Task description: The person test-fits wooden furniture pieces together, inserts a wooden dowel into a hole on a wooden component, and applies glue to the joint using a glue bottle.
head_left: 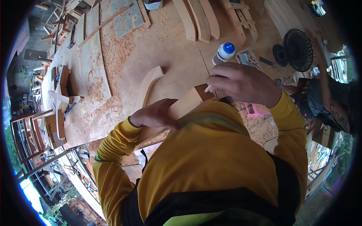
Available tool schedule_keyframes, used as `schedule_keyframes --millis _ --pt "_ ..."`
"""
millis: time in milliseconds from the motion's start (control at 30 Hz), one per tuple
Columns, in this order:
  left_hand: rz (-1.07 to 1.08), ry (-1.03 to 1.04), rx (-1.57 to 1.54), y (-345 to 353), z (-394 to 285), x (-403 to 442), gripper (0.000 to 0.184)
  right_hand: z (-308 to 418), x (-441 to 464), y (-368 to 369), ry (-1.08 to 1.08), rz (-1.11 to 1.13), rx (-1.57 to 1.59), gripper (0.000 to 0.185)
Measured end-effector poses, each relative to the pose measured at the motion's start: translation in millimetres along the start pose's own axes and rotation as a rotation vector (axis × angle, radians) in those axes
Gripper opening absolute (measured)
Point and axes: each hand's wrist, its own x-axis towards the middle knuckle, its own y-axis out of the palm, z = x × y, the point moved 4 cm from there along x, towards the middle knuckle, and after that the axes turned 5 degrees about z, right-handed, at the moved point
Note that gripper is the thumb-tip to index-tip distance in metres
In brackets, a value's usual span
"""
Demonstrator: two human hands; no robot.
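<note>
My left hand (159,114) is closed around a curved wooden piece (187,102), held against the front of my yellow sweater. The squared end of this piece points up and to the right, toward my other hand. There my right hand (241,83) pinches a short pale stick (208,89), whose tip is at or close to that end face; I cannot tell if it enters the wood. Just beyond my right hand stands a white bottle with a blue cap (225,52). Another curved wooden piece (149,84) lies on the table past my left hand.
Sawdust covers much of the worktable (128,67). Several curved boards (198,19) lie at the far side. A small tray of pale pieces (247,57) and a black fan (297,50) are to the right. Another person (328,100) is at the right edge. Joined wooden parts (62,98) stand left.
</note>
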Motion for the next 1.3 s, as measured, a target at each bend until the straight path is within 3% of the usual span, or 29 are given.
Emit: schedule_keyframes --millis 167,267,367,433,500,667,733,800,967,1100,1200,1300 --pt "0.14 -0.172 -0.102 14.7 -9.8 15.8 0.066 -16.3 -14.0 8.1 -0.101 0.134 0.006 0.019" --pt "0.171 -0.219 -0.006 17.9 -10.6 27.2 0.063 -23.9 -19.8 12.9 -0.135 0.167 0.057 0.021" --pt "0.117 -0.121 0.018 22.2 2.8 29.7 0.06 -27.6 -24.6 22.4 -0.112 0.18 0.119 0.024" --pt "0.148 -0.328 0.288 28.3 -15.1 31.9 0.07 -22.3 -31.6 34.7 -0.049 0.24 0.167 0.026" --pt "0.125 -0.395 0.431 30.9 -19.1 29.6 0.07 -16.0 -37.3 45.5 0.017 0.24 0.22 0.027" --pt "-0.027 -0.228 0.343 21.9 -17.0 19.3 0.06 -15.5 -30.8 32.0 0.04 0.156 0.177 0.026" --pt "0.022 -0.175 0.244 16.4 -16.1 20.6 0.061 -22.5 -30.2 21.4 0.053 0.152 0.267 0.026" --pt "0.051 -0.056 0.137 14.3 -7.8 23.6 0.063 -23.4 -30.5 10.3 0.046 0.083 0.128 0.026" --pt "0.164 -0.239 0.121 9.9 -18.0 23.9 0.063 -21.9 -33.0 18.4 -0.082 0.149 0.018 0.025" --pt "0.199 -0.159 0.205 11.5 -11.3 29.5 0.062 -19.9 -29.8 19.2 -0.187 0.247 -0.003 0.025" --pt "0.283 -0.285 0.257 13.6 -19.8 31.7 0.076 -19.7 -34.9 27.3 -0.183 0.248 0.034 0.023" --pt "0.22 -0.188 0.345 18.2 -9.8 32.6 0.062 -19.8 -45.9 43.7 -0.131 0.181 0.118 0.024"
